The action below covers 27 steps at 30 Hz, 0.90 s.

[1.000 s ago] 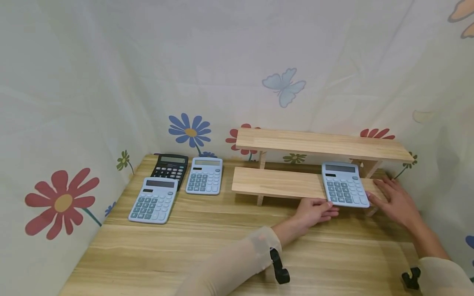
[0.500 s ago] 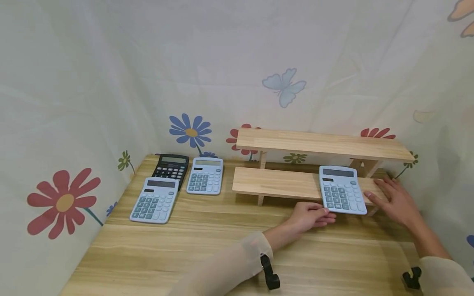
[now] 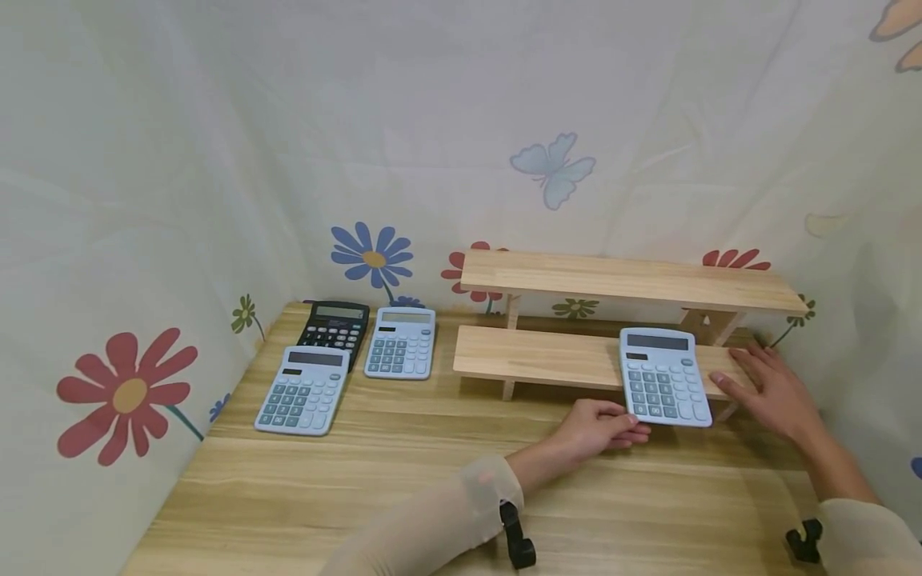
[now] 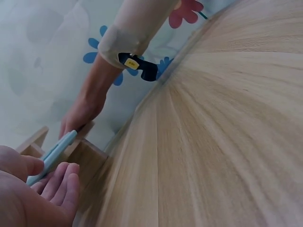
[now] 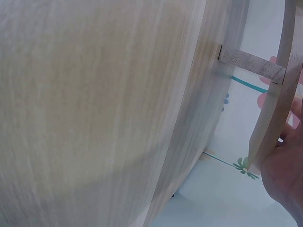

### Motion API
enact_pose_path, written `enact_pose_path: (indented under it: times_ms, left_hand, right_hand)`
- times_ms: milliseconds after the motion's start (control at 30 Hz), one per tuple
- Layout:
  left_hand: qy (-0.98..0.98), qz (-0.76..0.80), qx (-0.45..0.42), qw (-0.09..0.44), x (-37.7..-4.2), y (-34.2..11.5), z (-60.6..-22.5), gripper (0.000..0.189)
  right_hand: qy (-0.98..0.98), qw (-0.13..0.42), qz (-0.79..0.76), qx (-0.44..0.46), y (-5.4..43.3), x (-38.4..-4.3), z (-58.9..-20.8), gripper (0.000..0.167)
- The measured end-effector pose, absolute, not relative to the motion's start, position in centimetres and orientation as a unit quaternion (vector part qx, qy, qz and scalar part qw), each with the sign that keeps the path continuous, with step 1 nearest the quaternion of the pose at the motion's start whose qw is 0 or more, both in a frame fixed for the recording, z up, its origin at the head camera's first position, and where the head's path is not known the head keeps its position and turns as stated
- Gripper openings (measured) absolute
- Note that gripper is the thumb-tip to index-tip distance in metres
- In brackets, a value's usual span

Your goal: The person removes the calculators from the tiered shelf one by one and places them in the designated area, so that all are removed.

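Observation:
In the head view a light blue calculator lies across the lower shelf of a two-tier wooden stand, its near end sticking out past the front edge. My left hand pinches its near left corner, thumb on top and fingers underneath. The left wrist view shows this calculator edge-on between thumb and fingers. At the right end of the lower shelf rests my right hand, fingers extended over the board and thumb pointing toward the calculator. Only part of that hand appears beside the board in the right wrist view.
On the left of the wooden table, a light blue calculator overlaps a black calculator. Another light blue calculator lies next to them. The stand's upper shelf rises behind the lower one, against a flowered curtain.
The calculator in my left hand has shifted toward me, sticking out farther over the lower shelf's front edge. My left hand moved with it. The right hand has stayed nearly still.

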State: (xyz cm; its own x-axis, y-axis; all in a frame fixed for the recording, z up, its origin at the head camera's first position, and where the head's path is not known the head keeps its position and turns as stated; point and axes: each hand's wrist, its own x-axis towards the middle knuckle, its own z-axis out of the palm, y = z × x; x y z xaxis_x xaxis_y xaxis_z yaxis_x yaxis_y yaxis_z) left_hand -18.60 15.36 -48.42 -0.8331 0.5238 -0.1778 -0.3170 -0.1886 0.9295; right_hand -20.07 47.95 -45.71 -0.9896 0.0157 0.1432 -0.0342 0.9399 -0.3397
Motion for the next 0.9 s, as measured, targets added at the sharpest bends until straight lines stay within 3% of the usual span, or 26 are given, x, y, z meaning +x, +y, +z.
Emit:
enact_pose_path:
  times_ms: [367,700,900]
  left_hand:
    - [0.572,0.769,0.082,0.275,-18.67,15.26,-48.72,0.013]
    - [0.592,0.775,0.062,0.211,-18.94,14.99,-48.16,0.018]
    - [0.584,0.783,0.06,0.206,-19.28,15.65,-48.01,0.023]
  right_hand:
    - [-0.982,0.07,0.174,0.004,47.95,-20.02,-45.82,0.088]
    - [-0.982,0.073,0.172,0.002,48.01,-20.06,-45.62,0.087]
    - [-0.983,0.073,0.168,0.007,47.92,-20.0,-45.65,0.087]
